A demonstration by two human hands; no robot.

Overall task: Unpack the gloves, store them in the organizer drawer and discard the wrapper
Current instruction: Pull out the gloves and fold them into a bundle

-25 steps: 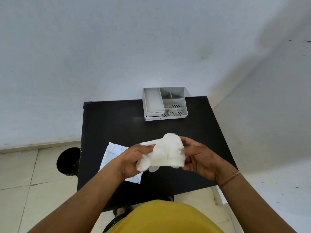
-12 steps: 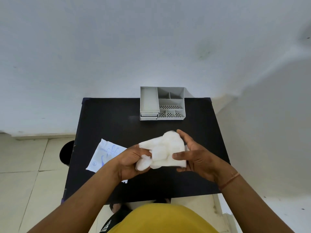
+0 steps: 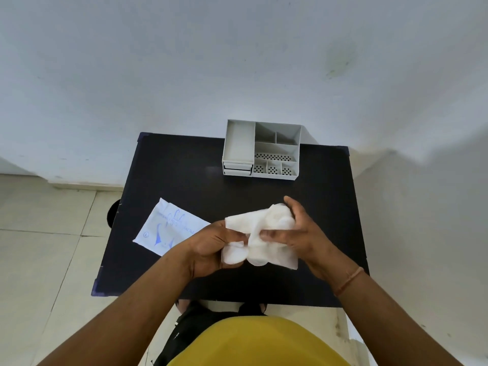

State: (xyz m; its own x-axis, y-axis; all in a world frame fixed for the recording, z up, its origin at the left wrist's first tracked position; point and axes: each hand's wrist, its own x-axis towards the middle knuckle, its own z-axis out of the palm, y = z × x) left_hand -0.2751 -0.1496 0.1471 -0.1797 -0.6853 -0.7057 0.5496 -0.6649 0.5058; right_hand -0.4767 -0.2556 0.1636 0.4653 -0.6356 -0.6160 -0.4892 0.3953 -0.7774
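**Two hands bunch the gloves above the black table**

Both hands meet over the middle of the black table point(image 3: 169, 180), gripping a crumpled white bundle of gloves point(image 3: 260, 239) between them. The left hand point(image 3: 208, 247) curls its fingers around the bundle's left edge, pinching a rounded fold near the bottom. The right hand point(image 3: 298, 233) wraps the other side — thumb laid across the front, fingers cupped over the top — so neither hand is free. A thin orange band point(image 3: 348, 281) circles the right wrist.

To the left of the hands, the wrapper point(image 3: 166, 228) lies flat on the table, white with blue print, one corner reaching toward the table's left edge; the left hand hides its near corner. At the far edge, against the wall, stands the grey organizer point(image 3: 261, 150) — a long tray compartment on its left, with drawer fronts stacked below it, and smaller perforated sections on its right. It sits well apart from the gloves. A dark round bin point(image 3: 113, 215) shows on the tiled floor beside the table's left side.
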